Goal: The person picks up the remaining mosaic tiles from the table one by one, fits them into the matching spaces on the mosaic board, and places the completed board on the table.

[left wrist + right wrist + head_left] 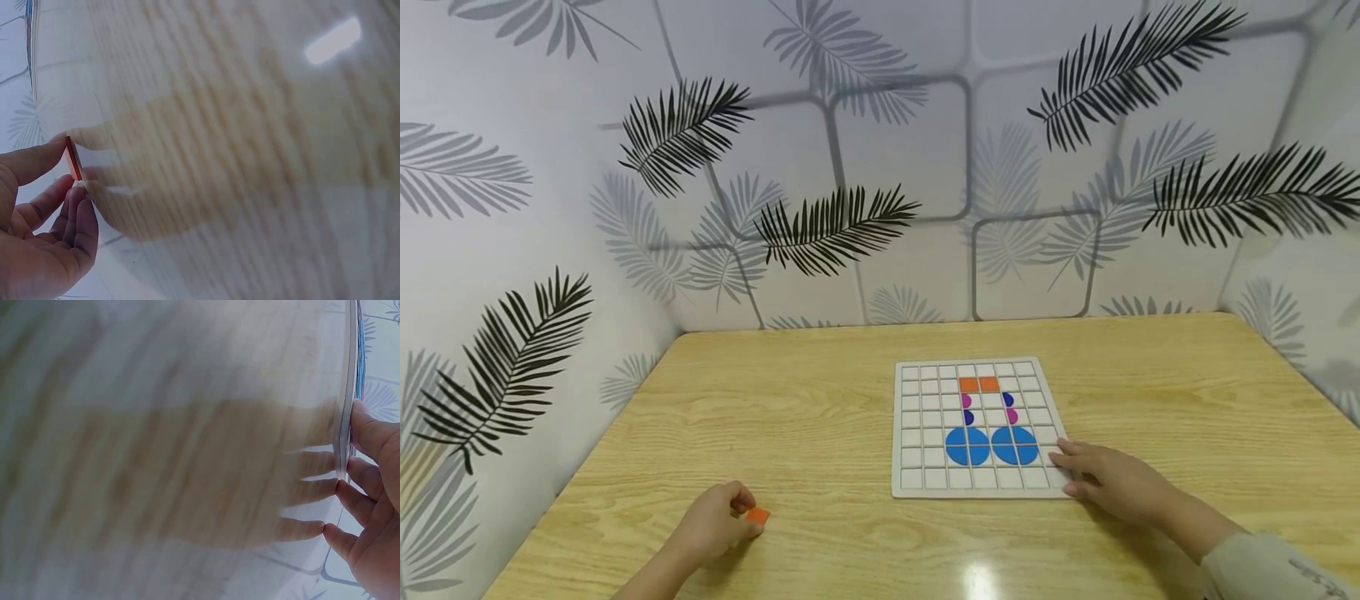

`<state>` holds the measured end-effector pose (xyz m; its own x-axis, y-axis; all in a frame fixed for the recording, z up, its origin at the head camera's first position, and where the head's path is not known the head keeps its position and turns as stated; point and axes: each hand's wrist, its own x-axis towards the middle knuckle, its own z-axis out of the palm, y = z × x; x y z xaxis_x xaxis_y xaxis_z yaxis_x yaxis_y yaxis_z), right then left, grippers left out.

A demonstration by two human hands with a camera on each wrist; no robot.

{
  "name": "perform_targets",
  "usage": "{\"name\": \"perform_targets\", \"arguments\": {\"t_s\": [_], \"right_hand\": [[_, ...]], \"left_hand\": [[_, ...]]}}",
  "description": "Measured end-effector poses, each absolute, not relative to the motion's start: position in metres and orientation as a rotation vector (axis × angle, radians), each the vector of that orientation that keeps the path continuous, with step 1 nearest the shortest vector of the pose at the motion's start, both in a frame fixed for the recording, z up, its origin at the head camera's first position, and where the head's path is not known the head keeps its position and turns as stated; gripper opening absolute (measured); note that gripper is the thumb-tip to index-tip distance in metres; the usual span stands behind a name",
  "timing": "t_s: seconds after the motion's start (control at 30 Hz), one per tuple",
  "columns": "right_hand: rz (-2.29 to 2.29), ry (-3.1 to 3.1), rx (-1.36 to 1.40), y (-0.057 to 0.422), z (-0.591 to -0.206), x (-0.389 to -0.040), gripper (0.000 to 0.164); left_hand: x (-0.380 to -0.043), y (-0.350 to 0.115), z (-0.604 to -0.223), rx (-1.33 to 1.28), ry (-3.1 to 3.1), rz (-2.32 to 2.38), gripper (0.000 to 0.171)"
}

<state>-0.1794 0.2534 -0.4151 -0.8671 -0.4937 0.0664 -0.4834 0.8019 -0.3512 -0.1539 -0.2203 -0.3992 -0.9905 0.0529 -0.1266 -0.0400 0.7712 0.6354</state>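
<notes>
My left hand (713,521) pinches a small orange square tile (757,516) between thumb and fingers, close over the table at front left. In the left wrist view this tile (73,157) shows edge-on at the fingertips. On the table lies a white grid board (917,487). Near its top sit two orange squares (979,384), with small pink and dark blue half-round pieces below in two columns. Under these are two blue circles (967,447) made of quarter pieces. My right hand (1116,482) rests its spread fingertips and thumb on the board's lower right edge.
The wooden table (820,400) reaches back to a wall (910,275) printed with dark and grey leaves. Another wall (550,242) rises along the left side. A bright light reflection shows at the table's front.
</notes>
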Motion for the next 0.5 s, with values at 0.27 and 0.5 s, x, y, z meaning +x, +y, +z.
{"name": "perform_targets", "arguments": {"t_s": [0.27,0.5], "right_hand": [[-0.572,2.941,-0.779,0.2518,-0.4152,-0.178,0.044],[-0.578,2.93,-0.783,0.2519,-0.4116,-0.1785,0.045]], "left_hand": [[-0.1515,-0.2226,-0.4004,0.045,2.851,0.951,0.03],[-0.1502,-0.2231,-0.4003,0.041,2.862,0.937,0.035]]}}
